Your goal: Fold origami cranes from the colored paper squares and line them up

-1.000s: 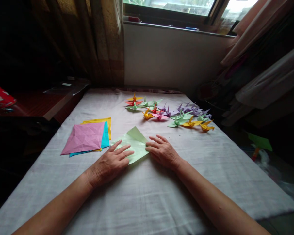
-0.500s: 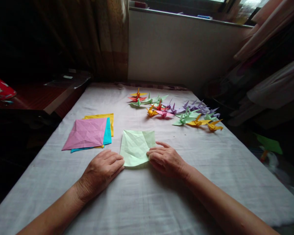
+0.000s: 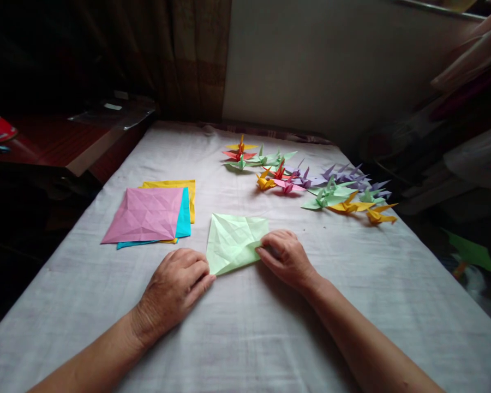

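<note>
A creased light green paper square (image 3: 233,242) lies on the white cloth-covered table (image 3: 237,327) in front of me. My right hand (image 3: 288,259) pinches the paper's right corner with curled fingers. My left hand (image 3: 174,286) rests on the cloth at the paper's lower left corner, fingers together and bent, its tips at the paper's edge. Left of the green sheet lies a stack of creased paper: pink (image 3: 145,214) on top, cyan (image 3: 184,218) and yellow (image 3: 188,188) below.
Several folded paper cranes (image 3: 311,183) in red, yellow, green, pink and purple sit at the far right of the table. A dark wooden cabinet (image 3: 61,147) stands at the left. Curtains and a white wall close the back; hanging cloth is at the right.
The green sheet has been turned and flattened, then its right corner gripped by my right hand. My left hand slid off the paper to its lower left edge. The camera tilted down.
</note>
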A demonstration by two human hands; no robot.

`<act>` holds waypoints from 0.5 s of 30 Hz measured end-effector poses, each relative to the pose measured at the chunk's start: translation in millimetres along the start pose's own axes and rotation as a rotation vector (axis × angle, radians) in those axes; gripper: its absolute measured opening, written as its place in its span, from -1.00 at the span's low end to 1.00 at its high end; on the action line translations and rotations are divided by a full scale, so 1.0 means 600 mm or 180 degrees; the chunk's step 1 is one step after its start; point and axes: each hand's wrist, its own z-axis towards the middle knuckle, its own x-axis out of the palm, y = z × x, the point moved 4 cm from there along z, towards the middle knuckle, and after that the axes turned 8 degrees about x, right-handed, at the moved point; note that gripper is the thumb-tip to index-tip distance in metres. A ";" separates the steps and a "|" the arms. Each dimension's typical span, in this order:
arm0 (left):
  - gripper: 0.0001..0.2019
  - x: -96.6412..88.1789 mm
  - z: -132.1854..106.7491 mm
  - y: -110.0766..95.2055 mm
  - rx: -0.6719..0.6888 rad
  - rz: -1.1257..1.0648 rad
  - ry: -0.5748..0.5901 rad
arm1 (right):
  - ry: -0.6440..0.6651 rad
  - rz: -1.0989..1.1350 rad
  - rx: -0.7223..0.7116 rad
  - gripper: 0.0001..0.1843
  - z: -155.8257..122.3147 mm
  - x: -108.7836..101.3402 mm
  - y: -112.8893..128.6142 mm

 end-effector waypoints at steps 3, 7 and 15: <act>-0.75 0.005 0.003 0.001 -0.0080 -0.0010 0.0000 | -0.0140 -0.0118 0.0006 -0.86 -0.006 0.010 0.003; -0.76 0.009 0.005 0.003 -0.0145 -0.0013 -0.0004 | -0.0243 -0.0272 0.0130 -0.87 -0.006 0.017 -0.001; -0.83 0.011 0.002 0.003 -0.0249 0.0018 0.0070 | -0.0139 -0.0260 0.0168 -0.87 -0.004 0.016 0.001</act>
